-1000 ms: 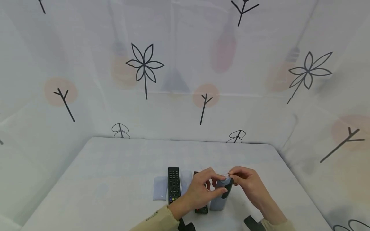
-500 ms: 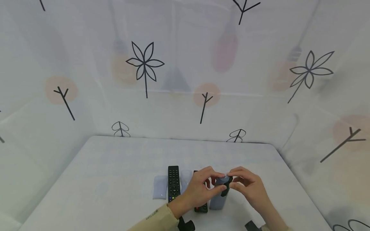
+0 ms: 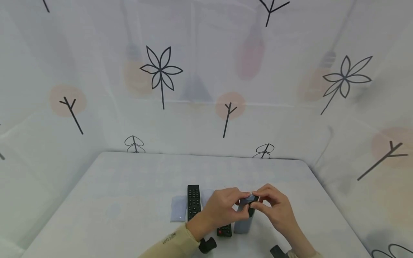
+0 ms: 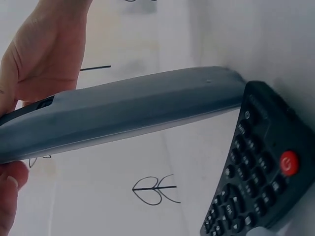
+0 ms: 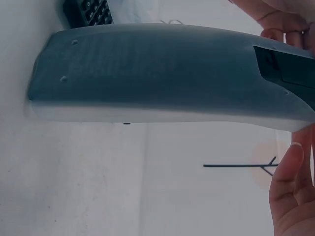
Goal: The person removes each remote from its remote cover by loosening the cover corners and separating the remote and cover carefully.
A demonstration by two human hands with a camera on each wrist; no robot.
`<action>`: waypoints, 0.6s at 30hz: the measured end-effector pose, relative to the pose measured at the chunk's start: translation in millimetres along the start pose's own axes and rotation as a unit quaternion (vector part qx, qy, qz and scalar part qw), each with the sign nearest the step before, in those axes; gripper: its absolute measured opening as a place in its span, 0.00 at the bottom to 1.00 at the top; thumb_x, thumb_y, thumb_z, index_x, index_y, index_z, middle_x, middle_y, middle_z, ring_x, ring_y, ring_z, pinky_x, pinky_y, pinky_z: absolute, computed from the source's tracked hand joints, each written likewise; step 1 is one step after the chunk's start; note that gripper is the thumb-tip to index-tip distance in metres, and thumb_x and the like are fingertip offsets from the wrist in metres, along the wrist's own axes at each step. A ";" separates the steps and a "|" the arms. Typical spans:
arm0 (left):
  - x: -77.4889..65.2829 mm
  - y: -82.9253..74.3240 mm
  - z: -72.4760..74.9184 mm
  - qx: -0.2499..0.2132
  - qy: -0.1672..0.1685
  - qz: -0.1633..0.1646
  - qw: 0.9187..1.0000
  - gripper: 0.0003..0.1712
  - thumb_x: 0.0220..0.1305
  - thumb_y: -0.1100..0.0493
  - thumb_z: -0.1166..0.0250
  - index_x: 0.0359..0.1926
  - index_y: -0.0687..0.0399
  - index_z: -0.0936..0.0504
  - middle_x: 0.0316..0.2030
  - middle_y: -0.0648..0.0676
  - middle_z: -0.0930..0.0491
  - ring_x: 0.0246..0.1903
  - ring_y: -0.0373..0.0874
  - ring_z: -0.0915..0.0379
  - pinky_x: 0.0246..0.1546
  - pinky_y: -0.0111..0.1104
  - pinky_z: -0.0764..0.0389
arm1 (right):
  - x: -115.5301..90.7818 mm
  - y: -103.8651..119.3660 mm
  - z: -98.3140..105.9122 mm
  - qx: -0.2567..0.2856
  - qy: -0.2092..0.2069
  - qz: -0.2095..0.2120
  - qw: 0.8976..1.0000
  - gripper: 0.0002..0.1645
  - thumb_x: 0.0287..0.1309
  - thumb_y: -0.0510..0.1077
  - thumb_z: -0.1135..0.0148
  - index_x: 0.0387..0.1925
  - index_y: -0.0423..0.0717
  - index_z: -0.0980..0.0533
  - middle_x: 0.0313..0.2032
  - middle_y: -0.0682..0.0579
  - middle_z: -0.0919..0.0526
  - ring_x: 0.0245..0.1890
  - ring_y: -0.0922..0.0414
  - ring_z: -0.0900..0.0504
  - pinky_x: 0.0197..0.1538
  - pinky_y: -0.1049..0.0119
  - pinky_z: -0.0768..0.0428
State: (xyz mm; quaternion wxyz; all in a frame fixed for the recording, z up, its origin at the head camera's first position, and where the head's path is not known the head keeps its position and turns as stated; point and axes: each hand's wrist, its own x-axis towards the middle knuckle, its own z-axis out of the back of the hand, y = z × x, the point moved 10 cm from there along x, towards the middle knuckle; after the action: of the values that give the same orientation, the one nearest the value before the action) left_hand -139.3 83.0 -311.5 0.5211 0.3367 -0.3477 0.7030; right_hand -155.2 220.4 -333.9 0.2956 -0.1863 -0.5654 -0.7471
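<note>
A long grey-blue remote control (image 3: 243, 224) stands nearly upright on the table, a dark panel near its upper end. Its rounded body (image 4: 133, 105) slants across the left wrist view. In the right wrist view its broad back (image 5: 162, 73) faces me, with small round dots and a pale translucent edge. My left hand (image 3: 221, 208) pinches the upper end from the left, thumb low and fingers at the top. From the other side my right hand (image 3: 274, 204) pinches the same end, thumb on the dark panel. The fingertips of both hands nearly meet there.
A black remote (image 3: 193, 200) lies left of my left hand. Another black remote with a red button (image 3: 224, 231) lies partly under that hand. Pale translucent packets (image 3: 178, 208) are beside them. Black devices (image 3: 207, 245) sit at the wrists. Patterned cloth hangs behind the table.
My right hand has shifted slightly left, its thumb coming in against the dark panel after a moment with the fingers spread wider. My left hand keeps its grip; the remote stays upright.
</note>
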 end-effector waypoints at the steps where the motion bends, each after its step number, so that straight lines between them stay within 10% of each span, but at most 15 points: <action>1: 1.2 -2.1 0.3 0.016 0.001 -0.006 1.000 0.17 0.52 0.65 0.31 0.46 0.60 0.17 0.28 0.48 0.19 0.26 0.29 0.23 0.35 0.11 0.30 | 0.2 0.6 0.0 -0.003 -0.002 0.001 1.000 0.24 0.45 0.19 0.31 0.47 0.33 0.18 0.36 0.47 0.21 0.34 0.59 0.23 0.40 0.70 0.21; 10: 5.3 -13.0 -1.7 0.162 0.025 -0.047 0.985 0.15 0.50 0.63 0.34 0.42 0.57 0.13 0.21 0.42 0.24 0.17 0.25 0.38 0.24 0.09 0.38 | 1.3 0.6 1.5 -0.023 -0.020 -0.012 0.999 0.23 0.44 0.19 0.30 0.44 0.34 0.18 0.33 0.48 0.21 0.33 0.60 0.25 0.39 0.71 0.23; 18: 4.8 -14.0 -1.9 0.190 0.046 -0.044 0.980 0.16 0.52 0.62 0.33 0.45 0.58 0.13 0.20 0.42 0.23 0.16 0.25 0.38 0.22 0.09 0.38 | 2.0 -1.7 1.1 -0.030 -0.021 -0.017 0.999 0.20 0.44 0.20 0.30 0.40 0.38 0.18 0.35 0.49 0.19 0.34 0.60 0.24 0.38 0.71 0.23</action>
State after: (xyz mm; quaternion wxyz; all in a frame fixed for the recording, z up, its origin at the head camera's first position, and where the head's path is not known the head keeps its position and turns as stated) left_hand -127.1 90.0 -306.6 0.4936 0.4116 -0.1687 0.7473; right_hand -157.9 221.3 -333.6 0.2649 -0.2014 -0.5521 -0.7645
